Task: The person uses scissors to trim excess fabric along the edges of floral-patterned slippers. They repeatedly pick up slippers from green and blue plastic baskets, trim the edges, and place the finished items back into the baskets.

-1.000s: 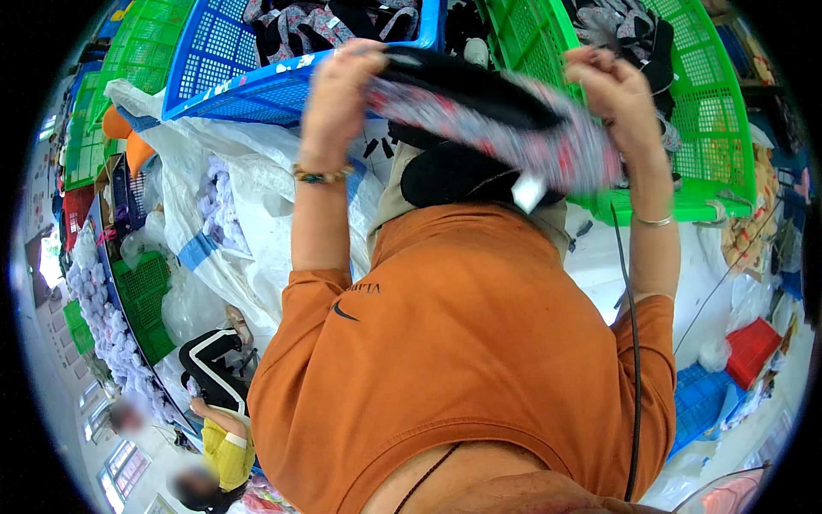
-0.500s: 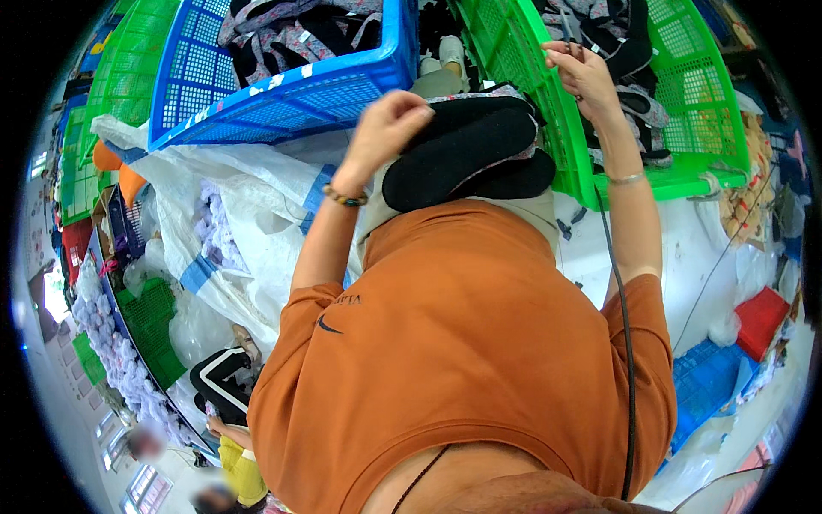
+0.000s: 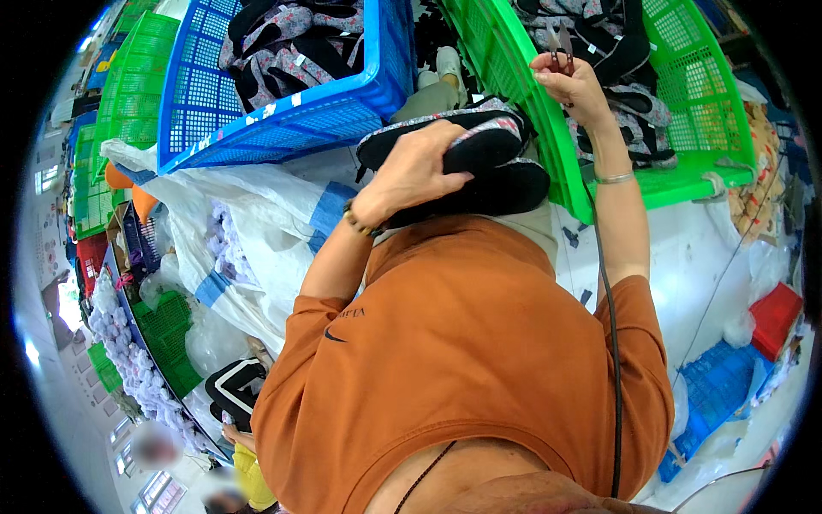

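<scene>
Across my lap lie several slippers (image 3: 505, 184) with black soles and grey floral fabric. My left hand (image 3: 419, 167) is closed over one of them, fingers on its far side and thumb toward me. Above the green basket (image 3: 574, 184), my right hand (image 3: 575, 86) grips a small pair of scissors (image 3: 561, 50) with dark handles, blades pointing away from me. Part of the held slipper is hidden under my left hand.
At the far left a blue basket (image 3: 282, 128) holds more floral slippers; the green basket also contains some. A white plastic sack (image 3: 282, 201) spreads to my left. A dark cable (image 3: 610, 343) runs down my right side. A person in yellow (image 3: 248, 475) sits at lower left.
My left hand has come down from above the slippers and taken hold of one, which has shifted and turned. My right hand has lowered slightly, still with the scissors.
</scene>
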Motion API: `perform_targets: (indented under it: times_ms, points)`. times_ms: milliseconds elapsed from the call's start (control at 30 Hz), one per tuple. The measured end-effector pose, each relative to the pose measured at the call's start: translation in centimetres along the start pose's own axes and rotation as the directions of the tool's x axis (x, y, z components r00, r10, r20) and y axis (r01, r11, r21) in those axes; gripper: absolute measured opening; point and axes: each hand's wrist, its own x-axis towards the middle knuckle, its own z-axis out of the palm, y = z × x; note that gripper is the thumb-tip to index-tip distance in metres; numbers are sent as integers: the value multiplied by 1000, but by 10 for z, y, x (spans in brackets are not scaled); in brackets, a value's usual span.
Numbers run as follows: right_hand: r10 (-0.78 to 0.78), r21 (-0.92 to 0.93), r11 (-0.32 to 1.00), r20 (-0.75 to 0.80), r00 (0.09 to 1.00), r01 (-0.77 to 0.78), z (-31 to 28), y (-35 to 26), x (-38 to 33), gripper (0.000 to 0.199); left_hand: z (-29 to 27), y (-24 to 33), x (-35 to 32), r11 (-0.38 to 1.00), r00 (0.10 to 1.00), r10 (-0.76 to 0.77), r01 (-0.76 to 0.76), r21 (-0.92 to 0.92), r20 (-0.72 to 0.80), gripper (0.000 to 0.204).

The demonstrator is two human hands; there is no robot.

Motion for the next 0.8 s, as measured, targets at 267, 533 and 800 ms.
perform_targets:
  times_ms: [267,533,800]
  points:
    - [-65,-107,991,120,991,78,46,-34,-18,39,-24,25,12,859,908,347,-206,469,-237,44]
    - [159,-44,987,194,968,-154,53,-17,-16,43,2,-2,32,798,882,376,-152,583,-285,38]
    - [76,-240,970,158,984,-36,68,-2,-12,22,6,-50,17,880,975,-192,121,-460,-111,50]
